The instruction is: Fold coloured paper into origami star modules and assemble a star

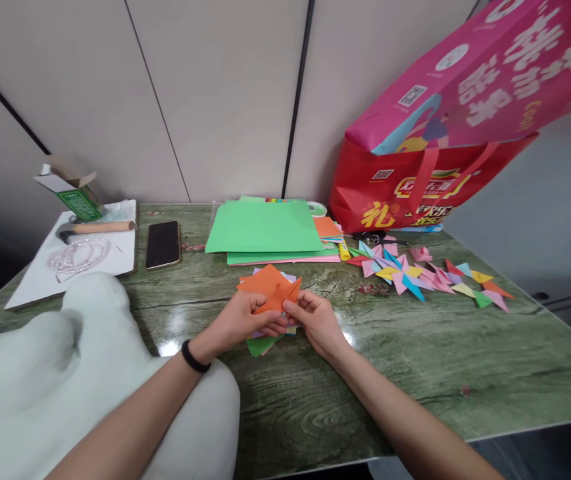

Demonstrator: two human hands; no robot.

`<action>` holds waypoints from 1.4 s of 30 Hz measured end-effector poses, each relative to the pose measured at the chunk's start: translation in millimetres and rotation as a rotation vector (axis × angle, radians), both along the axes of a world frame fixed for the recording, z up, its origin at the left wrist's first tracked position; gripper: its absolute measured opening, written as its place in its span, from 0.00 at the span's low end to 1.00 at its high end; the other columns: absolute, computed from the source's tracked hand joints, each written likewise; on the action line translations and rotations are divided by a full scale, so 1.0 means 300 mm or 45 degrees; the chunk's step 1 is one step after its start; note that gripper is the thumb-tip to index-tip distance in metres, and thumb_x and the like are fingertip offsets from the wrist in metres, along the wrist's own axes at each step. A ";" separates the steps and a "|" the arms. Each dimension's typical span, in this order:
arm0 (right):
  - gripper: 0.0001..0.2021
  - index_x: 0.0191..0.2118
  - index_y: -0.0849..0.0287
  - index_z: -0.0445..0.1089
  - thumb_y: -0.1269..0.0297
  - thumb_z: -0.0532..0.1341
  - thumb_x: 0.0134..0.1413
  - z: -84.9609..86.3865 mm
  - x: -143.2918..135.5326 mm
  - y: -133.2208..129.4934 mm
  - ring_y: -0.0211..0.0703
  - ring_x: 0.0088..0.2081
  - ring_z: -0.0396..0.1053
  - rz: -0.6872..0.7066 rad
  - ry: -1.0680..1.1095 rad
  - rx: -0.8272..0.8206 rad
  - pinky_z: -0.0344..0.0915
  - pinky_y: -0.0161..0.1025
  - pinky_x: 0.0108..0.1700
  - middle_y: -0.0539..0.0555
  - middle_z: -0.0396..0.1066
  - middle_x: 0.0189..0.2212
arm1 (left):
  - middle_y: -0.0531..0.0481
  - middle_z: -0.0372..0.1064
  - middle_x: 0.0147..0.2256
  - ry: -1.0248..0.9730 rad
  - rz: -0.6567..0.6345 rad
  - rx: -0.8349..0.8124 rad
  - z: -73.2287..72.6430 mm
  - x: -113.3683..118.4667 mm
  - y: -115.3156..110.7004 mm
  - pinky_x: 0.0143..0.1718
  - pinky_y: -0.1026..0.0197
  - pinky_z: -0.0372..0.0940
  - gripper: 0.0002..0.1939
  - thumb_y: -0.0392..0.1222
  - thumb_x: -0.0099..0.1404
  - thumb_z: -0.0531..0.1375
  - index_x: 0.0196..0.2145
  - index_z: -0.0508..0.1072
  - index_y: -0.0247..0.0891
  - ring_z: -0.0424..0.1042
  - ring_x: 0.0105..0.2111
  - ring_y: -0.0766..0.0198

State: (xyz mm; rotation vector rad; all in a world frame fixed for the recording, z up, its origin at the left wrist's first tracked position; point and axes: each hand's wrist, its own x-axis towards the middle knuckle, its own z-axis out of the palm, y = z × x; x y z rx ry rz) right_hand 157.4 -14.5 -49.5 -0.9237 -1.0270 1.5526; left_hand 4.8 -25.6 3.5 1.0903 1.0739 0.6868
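Between my two hands is an orange folded paper (281, 295), held above a small pile of coloured paper squares (260, 345) on the table. My left hand (249, 313) pinches its left and lower side between thumb and fingers. At its right edge, my right hand (315, 319) grips the paper with thumb and forefinger. A pointed flap rises near the right fingertips. Part of the orange paper and most of the pile are hidden behind my fingers.
Green paper sheets (265, 228) lie behind my hands. Folded paper stars (395, 267) and a red gift bag (390, 193) are right. Left are a phone (163, 244), a hammer (100, 227), a green box (80, 202) and a large white plush-like object (100, 373).
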 end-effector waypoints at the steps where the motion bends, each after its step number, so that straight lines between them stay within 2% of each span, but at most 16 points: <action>1: 0.11 0.25 0.60 0.69 0.60 0.69 0.35 0.000 0.001 0.000 0.33 0.21 0.63 0.025 -0.020 0.027 0.61 0.30 0.23 0.47 0.69 0.20 | 0.45 0.75 0.26 0.011 0.000 0.019 -0.001 0.000 0.000 0.27 0.62 0.69 0.14 0.46 0.50 0.65 0.23 0.68 0.31 0.75 0.27 0.60; 5: 0.13 0.32 0.59 0.70 0.62 0.68 0.36 0.007 0.006 -0.001 0.38 0.29 0.67 0.092 -0.043 0.094 0.63 0.32 0.29 0.50 0.72 0.29 | 0.47 0.74 0.24 0.092 -0.042 0.095 -0.009 -0.002 0.001 0.25 0.65 0.66 0.14 0.46 0.52 0.63 0.24 0.68 0.31 0.73 0.24 0.64; 8: 0.17 0.38 0.56 0.69 0.61 0.68 0.37 0.009 0.010 0.002 0.37 0.27 0.67 0.081 -0.004 0.029 0.63 0.31 0.25 0.49 0.72 0.30 | 0.46 0.74 0.27 0.130 -0.131 0.136 -0.022 -0.005 0.002 0.28 0.63 0.65 0.14 0.47 0.53 0.61 0.24 0.68 0.31 0.72 0.26 0.64; 11: 0.13 0.32 0.57 0.71 0.60 0.67 0.37 0.008 0.016 0.008 0.35 0.23 0.65 0.011 -0.052 0.042 0.63 0.32 0.23 0.48 0.71 0.25 | 0.48 0.72 0.26 0.217 -0.196 0.196 -0.034 -0.009 0.004 0.26 0.65 0.63 0.14 0.48 0.53 0.60 0.25 0.68 0.32 0.70 0.26 0.65; 13: 0.11 0.26 0.59 0.71 0.59 0.68 0.36 0.008 0.017 0.008 0.35 0.21 0.63 -0.021 -0.160 0.101 0.62 0.32 0.23 0.48 0.69 0.21 | 0.52 0.67 0.22 0.313 -0.214 0.276 -0.040 -0.011 0.007 0.21 0.68 0.57 0.14 0.48 0.52 0.60 0.24 0.66 0.33 0.65 0.22 0.69; 15: 0.10 0.22 0.60 0.70 0.60 0.69 0.34 0.010 0.014 0.004 0.34 0.19 0.60 -0.033 -0.283 0.169 0.59 0.32 0.21 0.46 0.66 0.17 | 0.58 0.58 0.17 0.389 -0.209 0.334 -0.041 -0.012 0.009 0.17 0.70 0.48 0.15 0.47 0.51 0.61 0.20 0.62 0.34 0.56 0.17 0.73; 17: 0.09 0.23 0.60 0.70 0.62 0.69 0.33 0.013 0.008 -0.004 0.33 0.18 0.58 -0.053 -0.338 0.223 0.57 0.31 0.21 0.45 0.63 0.15 | 0.62 0.48 0.14 0.440 -0.181 0.342 -0.036 -0.014 0.010 0.15 0.70 0.41 0.19 0.46 0.51 0.61 0.16 0.55 0.36 0.48 0.14 0.76; 19: 0.10 0.27 0.59 0.71 0.64 0.69 0.33 0.016 0.002 -0.011 0.34 0.21 0.61 -0.061 -0.293 0.245 0.60 0.31 0.24 0.46 0.65 0.18 | 0.62 0.44 0.13 0.462 -0.134 0.328 -0.022 -0.014 0.009 0.15 0.69 0.38 0.21 0.46 0.51 0.61 0.15 0.51 0.37 0.45 0.14 0.76; 22: 0.14 0.30 0.58 0.70 0.64 0.69 0.32 0.023 -0.003 -0.015 0.37 0.27 0.66 -0.036 -0.180 0.214 0.65 0.34 0.30 0.48 0.69 0.24 | 0.61 0.49 0.13 0.427 -0.062 0.328 0.008 -0.013 0.008 0.15 0.70 0.40 0.18 0.45 0.53 0.60 0.16 0.55 0.37 0.49 0.14 0.75; 26: 0.13 0.25 0.58 0.67 0.62 0.70 0.30 0.033 0.000 -0.012 0.38 0.22 0.68 -0.013 -0.150 0.109 0.67 0.36 0.28 0.46 0.68 0.18 | 0.61 0.49 0.14 0.428 0.048 0.353 0.032 -0.010 0.009 0.15 0.70 0.40 0.16 0.41 0.51 0.61 0.15 0.57 0.35 0.49 0.14 0.76; 30: 0.15 0.25 0.59 0.67 0.62 0.71 0.28 0.034 0.005 -0.010 0.38 0.20 0.68 -0.025 -0.158 0.059 0.67 0.36 0.27 0.46 0.69 0.18 | 0.59 0.57 0.14 0.338 0.032 0.294 0.015 -0.013 0.012 0.15 0.71 0.45 0.14 0.42 0.51 0.61 0.17 0.62 0.33 0.54 0.15 0.75; 32: 0.14 0.26 0.59 0.68 0.60 0.70 0.32 0.031 0.009 -0.008 0.37 0.20 0.68 -0.032 -0.139 0.065 0.68 0.36 0.27 0.46 0.69 0.18 | 0.56 0.63 0.16 0.256 0.023 0.246 -0.002 -0.018 0.014 0.17 0.70 0.51 0.12 0.44 0.51 0.62 0.20 0.65 0.33 0.61 0.16 0.72; 35: 0.12 0.29 0.58 0.68 0.55 0.65 0.41 0.024 0.015 -0.002 0.38 0.20 0.68 0.051 -0.052 0.056 0.68 0.37 0.27 0.47 0.69 0.20 | 0.49 0.71 0.22 0.097 -0.010 0.131 -0.023 -0.027 0.016 0.23 0.66 0.61 0.12 0.45 0.53 0.61 0.26 0.68 0.32 0.70 0.22 0.66; 38: 0.12 0.29 0.58 0.68 0.54 0.63 0.44 0.021 0.019 0.003 0.38 0.21 0.68 0.127 -0.003 0.039 0.68 0.37 0.27 0.47 0.68 0.21 | 0.47 0.74 0.24 0.042 -0.025 0.076 -0.029 -0.030 0.017 0.25 0.64 0.64 0.12 0.46 0.54 0.61 0.28 0.68 0.32 0.72 0.23 0.65; 42: 0.12 0.31 0.58 0.68 0.58 0.67 0.39 0.018 0.019 0.001 0.35 0.22 0.67 0.133 -0.020 0.024 0.68 0.35 0.26 0.46 0.67 0.24 | 0.49 0.73 0.22 0.079 -0.018 0.123 -0.015 -0.025 0.015 0.23 0.65 0.64 0.11 0.44 0.54 0.62 0.28 0.67 0.32 0.72 0.21 0.65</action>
